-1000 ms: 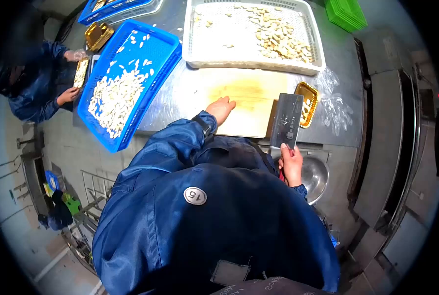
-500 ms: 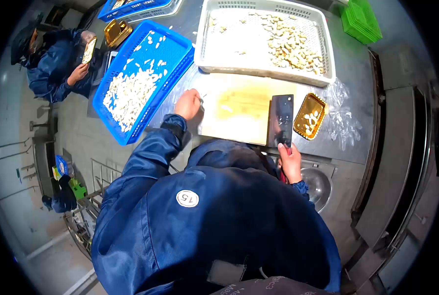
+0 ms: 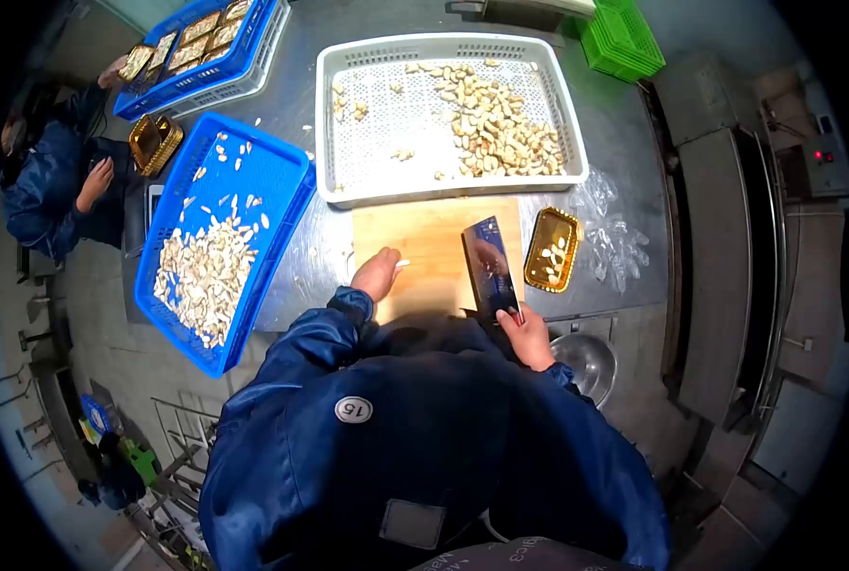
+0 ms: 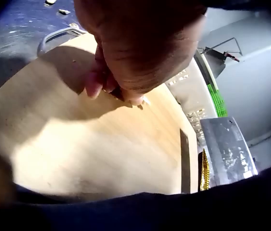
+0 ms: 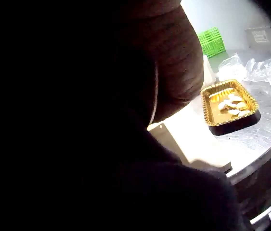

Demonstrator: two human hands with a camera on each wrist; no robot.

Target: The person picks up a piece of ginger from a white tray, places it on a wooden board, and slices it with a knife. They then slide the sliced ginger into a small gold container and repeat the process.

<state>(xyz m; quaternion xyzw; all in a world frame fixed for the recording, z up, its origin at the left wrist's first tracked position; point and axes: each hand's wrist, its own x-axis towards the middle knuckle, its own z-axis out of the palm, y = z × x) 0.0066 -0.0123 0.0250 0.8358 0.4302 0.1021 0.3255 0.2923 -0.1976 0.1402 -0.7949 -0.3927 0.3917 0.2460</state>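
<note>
My left hand [image 3: 377, 274] pinches a small white piece [image 3: 402, 264] over the left part of the wooden cutting board [image 3: 434, 236]. Close up in the left wrist view, the bent fingers [image 4: 94, 89] hang low over the board, and the white tip shows beyond them. A broad dark-bladed cleaver [image 3: 487, 266] is gripped at its handle by my right hand [image 3: 529, 338], with the blade slanting over the board's right side. The blade [image 4: 227, 149] appears at the right of the left wrist view. My right hand is mostly dark in its own wrist view.
Right of the board is a gold tray [image 3: 551, 249] with pale slices, beside crumpled clear plastic [image 3: 612, 233]. Behind it stands a white basket [image 3: 576, 157] of tan pieces. A blue basket [image 3: 296, 181] of white slices lies left. Another person [image 3: 48, 205] reaches toward a blue crate [image 3: 277, 24] of filled trays.
My left hand went left off the board, then came back over its left part with a white piece. The cleaver swung inward over the board. The other person's tray moved to the blue crate.
</note>
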